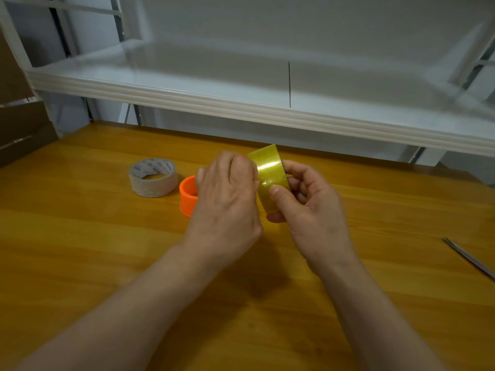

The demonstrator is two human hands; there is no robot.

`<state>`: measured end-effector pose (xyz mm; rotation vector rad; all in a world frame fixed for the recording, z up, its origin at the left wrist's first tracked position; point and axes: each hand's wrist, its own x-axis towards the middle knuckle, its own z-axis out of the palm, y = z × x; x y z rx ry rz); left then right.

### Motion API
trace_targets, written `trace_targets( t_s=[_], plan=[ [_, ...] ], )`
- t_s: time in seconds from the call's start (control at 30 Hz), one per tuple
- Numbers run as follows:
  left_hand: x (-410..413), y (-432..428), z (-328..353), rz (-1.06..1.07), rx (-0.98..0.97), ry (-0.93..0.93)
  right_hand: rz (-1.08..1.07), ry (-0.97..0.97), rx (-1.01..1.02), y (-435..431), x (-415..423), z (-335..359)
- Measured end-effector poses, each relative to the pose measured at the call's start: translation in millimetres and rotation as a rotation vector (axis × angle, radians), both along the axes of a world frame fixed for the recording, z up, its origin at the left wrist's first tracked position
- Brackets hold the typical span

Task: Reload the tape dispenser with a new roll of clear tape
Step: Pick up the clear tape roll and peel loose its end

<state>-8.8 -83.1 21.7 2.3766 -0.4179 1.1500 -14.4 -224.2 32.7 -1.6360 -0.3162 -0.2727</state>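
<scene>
A roll of yellowish clear tape [269,167] stands on edge in the air above the wooden table [107,250], held between both hands. My right hand [308,204] grips it from the right, thumb pressed on its outer face. My left hand [227,199] closes on its left side, fingertips at the roll's edge. An orange plastic ring [187,195], part of the dispenser, sits on the table just behind my left hand, partly hidden by it. A spent roll with a printed cardboard core [153,177] lies flat to the left of the ring.
A white metal shelf [241,105] overhangs the back of the table. Scissor blades [468,257] lie at the right edge. Brown cardboard boxes [21,124] stand at the far left.
</scene>
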Motion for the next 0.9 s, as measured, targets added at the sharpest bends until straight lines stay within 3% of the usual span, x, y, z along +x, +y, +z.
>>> trace_targets(
  t_s=[0.2, 0.4, 0.7, 0.9],
  plan=[
    [-0.3, -4.0, -1.7, -0.065, -0.081, 0.076, -0.051, 0.033, 0.018, -4.4, 6.5, -1.7],
    [-2.5, -0.5, -0.4, -0.201, -0.289, 0.137, -0.062, 0.04, -0.005, -3.4, 7.4, -3.5],
    [-0.9, -1.2, -1.6, -0.205, -0.511, 0.168, -0.046, 0.011, -0.081, -0.7, 2.9, -3.2],
    [-2.6, -3.0, -3.6, -0.095, -0.294, -0.049, -0.025, -0.07, -0.151, 2.1, -4.6, 3.8]
  ],
)
